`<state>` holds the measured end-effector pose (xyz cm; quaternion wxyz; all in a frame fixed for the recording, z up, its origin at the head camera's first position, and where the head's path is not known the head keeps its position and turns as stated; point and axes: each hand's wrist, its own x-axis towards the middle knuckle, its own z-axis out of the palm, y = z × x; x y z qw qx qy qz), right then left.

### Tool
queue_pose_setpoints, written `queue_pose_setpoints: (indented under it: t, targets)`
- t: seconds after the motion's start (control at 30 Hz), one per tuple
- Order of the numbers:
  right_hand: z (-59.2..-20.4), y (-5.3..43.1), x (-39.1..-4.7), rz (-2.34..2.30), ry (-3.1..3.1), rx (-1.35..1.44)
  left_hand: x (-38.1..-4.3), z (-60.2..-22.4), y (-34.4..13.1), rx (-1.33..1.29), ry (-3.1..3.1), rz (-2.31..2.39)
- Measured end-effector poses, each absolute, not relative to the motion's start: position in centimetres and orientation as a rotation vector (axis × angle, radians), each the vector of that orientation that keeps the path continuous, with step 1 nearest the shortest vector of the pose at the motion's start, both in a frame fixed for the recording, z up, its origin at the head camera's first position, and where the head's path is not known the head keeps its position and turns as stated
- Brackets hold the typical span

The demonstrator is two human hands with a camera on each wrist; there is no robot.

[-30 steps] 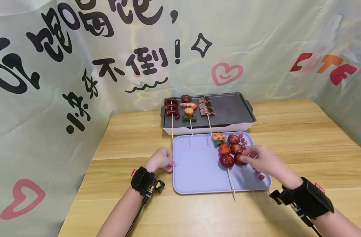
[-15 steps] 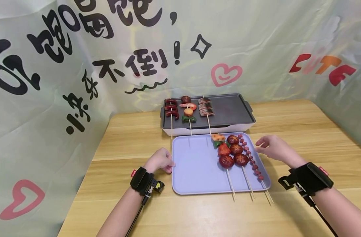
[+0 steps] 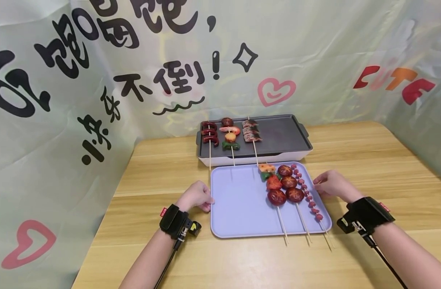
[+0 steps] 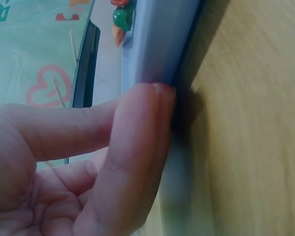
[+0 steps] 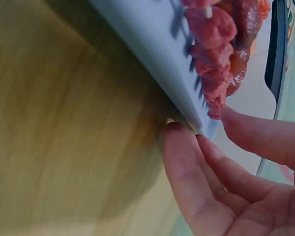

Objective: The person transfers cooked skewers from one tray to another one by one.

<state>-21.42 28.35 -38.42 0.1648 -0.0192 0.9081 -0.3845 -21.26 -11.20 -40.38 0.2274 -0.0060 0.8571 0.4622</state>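
Observation:
A lavender tray (image 3: 238, 204) lies on the wooden table, several food skewers along its right side. My left hand (image 3: 196, 196) pinches the tray's left edge; in the left wrist view its thumb and fingers (image 4: 140, 142) meet at the rim. At the right edge, my right hand (image 3: 334, 185) holds the rim, thumb above and fingers (image 5: 182, 162) low against the outer side. Closest to this hand is a skewer of small red meat pieces (image 3: 311, 204). Beside it lie a mushroom skewer (image 3: 288, 182) and a mixed skewer (image 3: 274, 182) with a mushroom at its lower end.
Behind the tray stands a dark grill plate (image 3: 278, 132) on a white base. It bears a sausage skewer (image 3: 209, 131), a shrimp and vegetable skewer (image 3: 230, 137) and a fish skewer (image 3: 252, 130); their sticks reach toward the tray. A printed cloth (image 3: 314, 48) hangs behind the table.
My right hand has left the mushroom skewer, moved right past the meat skewer and come onto the tray's right edge. The left hand stays at the left edge.

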Motion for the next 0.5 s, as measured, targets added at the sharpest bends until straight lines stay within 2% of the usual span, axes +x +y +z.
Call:
queue_pose_setpoints:
  t: [0.5]
  targets:
    - [-39.41,28.35,-22.03,-1.133,2.541,-0.032,-21.23,-40.47,-11.23,0.0,2.365,1.288]
